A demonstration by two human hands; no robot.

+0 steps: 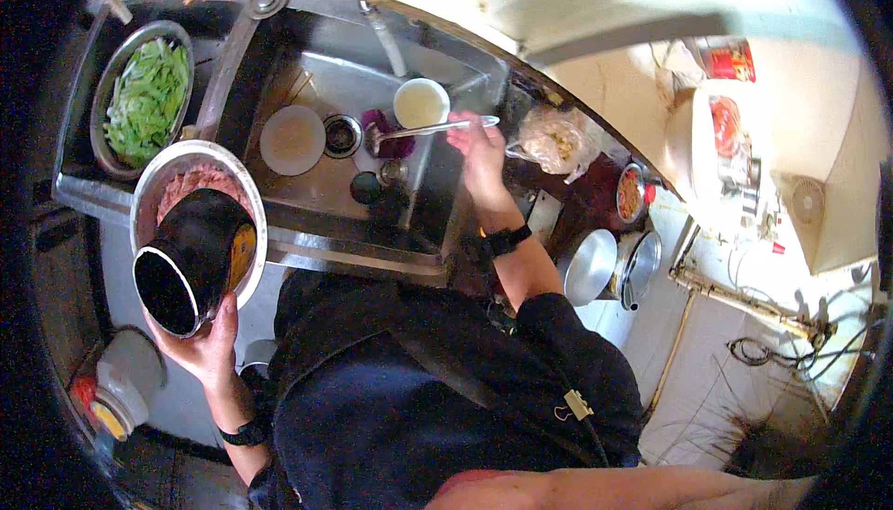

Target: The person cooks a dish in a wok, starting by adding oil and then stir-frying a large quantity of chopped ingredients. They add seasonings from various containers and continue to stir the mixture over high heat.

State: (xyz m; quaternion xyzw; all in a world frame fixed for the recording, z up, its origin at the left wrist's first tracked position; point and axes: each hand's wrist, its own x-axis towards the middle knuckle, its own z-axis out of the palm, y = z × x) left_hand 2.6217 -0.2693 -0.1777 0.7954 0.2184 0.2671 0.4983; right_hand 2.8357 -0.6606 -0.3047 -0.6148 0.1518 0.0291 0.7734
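Observation:
My left hand [199, 349] grips a large dark bottle or jar [195, 245] with an orange label. It is tipped over a round metal bowl [261, 231], with its white-rimmed end towards me. Minced meat [206, 182] lies in this bowl; the bottle hides its middle and the bottle's mouth. Between the fingers of my right hand [480, 147] is the handle of a metal spoon [432, 128], held over the sink. The spoon's head is near a purple object [391, 136], beside a white cup [421, 104] of pale contents.
An oval metal bowl of chopped greens [150, 102] stands in the left basin. In the main sink [293, 203] are a white plate [293, 140] and a drain [342, 136]. Right of it sit a plastic bag [558, 140] and metal pots [589, 269]. A bare limb [614, 489] crosses the bottom edge.

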